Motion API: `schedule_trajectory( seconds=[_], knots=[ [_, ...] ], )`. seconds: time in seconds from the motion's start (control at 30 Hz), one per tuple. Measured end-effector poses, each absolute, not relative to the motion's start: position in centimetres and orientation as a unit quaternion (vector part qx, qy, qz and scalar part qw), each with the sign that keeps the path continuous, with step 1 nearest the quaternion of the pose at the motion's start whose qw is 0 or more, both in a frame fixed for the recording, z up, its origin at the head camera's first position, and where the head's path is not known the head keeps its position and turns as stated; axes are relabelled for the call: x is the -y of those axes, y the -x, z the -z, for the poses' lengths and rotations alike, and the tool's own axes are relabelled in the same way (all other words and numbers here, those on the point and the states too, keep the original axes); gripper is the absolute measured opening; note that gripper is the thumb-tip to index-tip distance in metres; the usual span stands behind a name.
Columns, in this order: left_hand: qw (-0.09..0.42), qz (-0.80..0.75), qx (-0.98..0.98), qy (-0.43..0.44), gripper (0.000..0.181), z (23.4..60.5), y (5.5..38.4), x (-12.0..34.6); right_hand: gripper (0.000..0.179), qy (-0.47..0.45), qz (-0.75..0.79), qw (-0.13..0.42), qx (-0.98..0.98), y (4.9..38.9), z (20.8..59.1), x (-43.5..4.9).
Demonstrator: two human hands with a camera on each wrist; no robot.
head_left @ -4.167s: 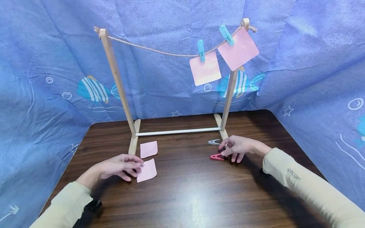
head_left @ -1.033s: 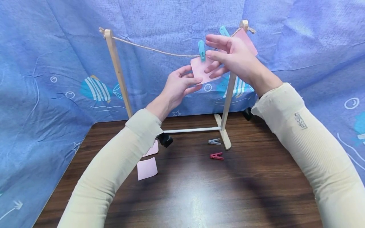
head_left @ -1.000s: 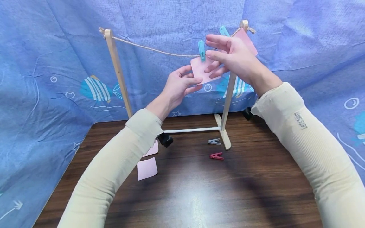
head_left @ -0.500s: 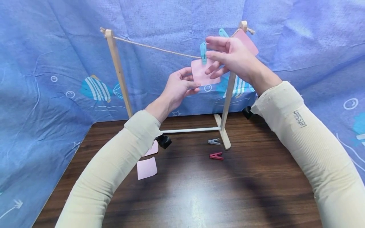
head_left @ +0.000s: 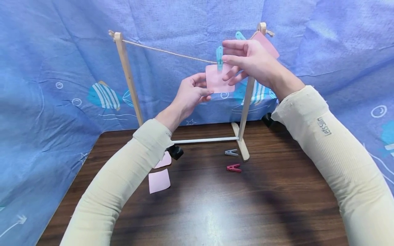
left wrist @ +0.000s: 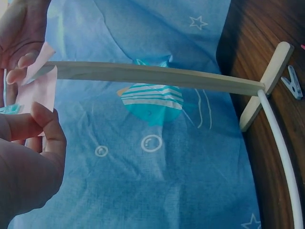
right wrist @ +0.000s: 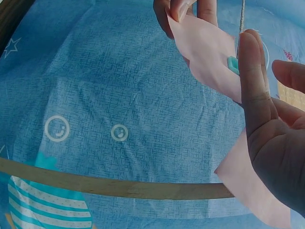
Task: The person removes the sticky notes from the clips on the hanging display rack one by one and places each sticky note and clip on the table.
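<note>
A square pink paper [head_left: 217,80] hangs from the rope [head_left: 172,53] by a light blue clothespin [head_left: 220,56]. My left hand [head_left: 190,94] pinches its left edge near the lower corner, thumb in front. Beside the clothespin is my right hand [head_left: 257,61], its fingers extended and the lower ones overlapping the paper's right side. In the right wrist view the right hand [right wrist: 281,148] has its thumb apart from the fingers, with a bit of clothespin [right wrist: 233,65] showing beside them. A second pink paper [head_left: 267,44] hangs farther right from another blue clothespin [head_left: 240,35], partly hidden by the right hand.
Two more pink papers [head_left: 159,181] lie on the dark wooden table [head_left: 197,205], the far one partly covered by my left sleeve. A grey clothespin [head_left: 231,152] and a red clothespin [head_left: 234,167] lie by the wooden stand's right foot [head_left: 243,150]. Blue cloth hangs behind.
Both hands have risen from the table to the hanging paper since the oldest frame. Over the last second the paper has tilted level, its clothespin has shifted slightly right and down, and the rope runs straighter.
</note>
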State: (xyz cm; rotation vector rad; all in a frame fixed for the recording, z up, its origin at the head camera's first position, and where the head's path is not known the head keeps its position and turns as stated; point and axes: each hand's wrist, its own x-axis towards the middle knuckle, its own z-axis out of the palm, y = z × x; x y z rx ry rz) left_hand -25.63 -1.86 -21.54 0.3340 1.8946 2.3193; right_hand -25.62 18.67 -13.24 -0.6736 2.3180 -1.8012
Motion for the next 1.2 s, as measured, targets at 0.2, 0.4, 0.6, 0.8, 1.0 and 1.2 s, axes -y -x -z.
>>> schedule_trajectory(
  seconds=[0.2, 0.4, 0.6, 0.8, 1.0, 1.2],
  knots=[
    [0.055, -0.752, -0.647, -0.114, 0.043, 21.2, 25.4, 2.2, 0.067, 0.203, 0.606, 0.058, -0.767, 25.8, 13.1, -18.4],
    [0.044, -0.740, -0.662, -0.112, 0.039, 21.0, 25.2, 2.7, 0.067, 0.182, 0.593, 0.044, -0.783, 26.1, 12.9, -18.0],
    [0.054, -0.723, -0.679, -0.110, 0.039, 20.7, 25.2, 3.2, 0.065, 0.171, 0.597, 0.051, -0.782, 26.2, 12.7, -17.6],
    [0.051, -0.712, -0.690, -0.117, 0.040, 20.2, 25.1, 3.5, 0.064, 0.173, 0.588, 0.049, -0.789, 26.3, 12.3, -17.4],
    [0.057, -0.707, -0.694, -0.119, 0.041, 19.9, 25.1, 3.6, 0.062, 0.186, 0.581, 0.029, -0.792, 26.3, 12.1, -17.3],
    [0.056, -0.706, -0.697, -0.113, 0.045, 20.1, 25.1, 4.0, 0.062, 0.198, 0.583, 0.026, -0.787, 26.3, 12.3, -17.5]
  ],
)
